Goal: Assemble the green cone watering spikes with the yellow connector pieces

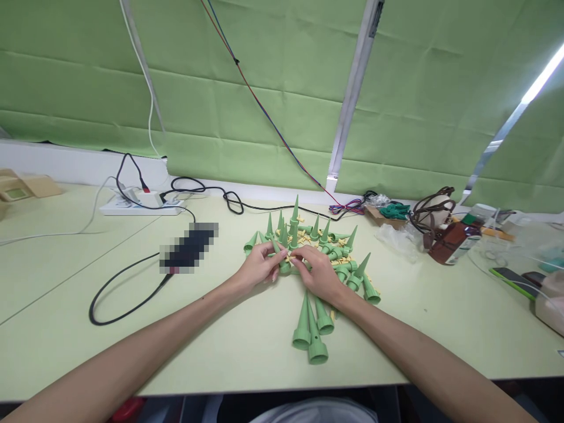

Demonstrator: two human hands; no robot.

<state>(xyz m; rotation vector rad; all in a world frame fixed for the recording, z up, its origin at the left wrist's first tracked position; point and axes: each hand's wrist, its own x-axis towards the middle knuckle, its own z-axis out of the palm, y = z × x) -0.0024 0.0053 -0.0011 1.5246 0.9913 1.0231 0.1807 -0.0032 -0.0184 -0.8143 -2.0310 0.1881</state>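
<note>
My left hand (258, 265) is closed round a green plastic watering spike (276, 245), a hollow cone with a wide collar. In my right hand (321, 272), thumb and fingers pinch a small yellow valve piece (289, 257) against the side of that spike. How deep the piece sits in it I cannot tell. Around and behind both hands lies a pile of similar green spikes (337, 254), some upright, with yellow pieces (308, 239) scattered among them. Several more spikes (317, 348) lie near my right forearm, points away from me.
A dark blurred device (189, 249) with a black cable lies left, in front of a white power strip (141, 205). On the right are a brown bottle (456, 239), a clear plastic bag (399, 241), a cardboard box (385, 218) and a green-edged phone (513, 282). Green sheeting covers the wall behind.
</note>
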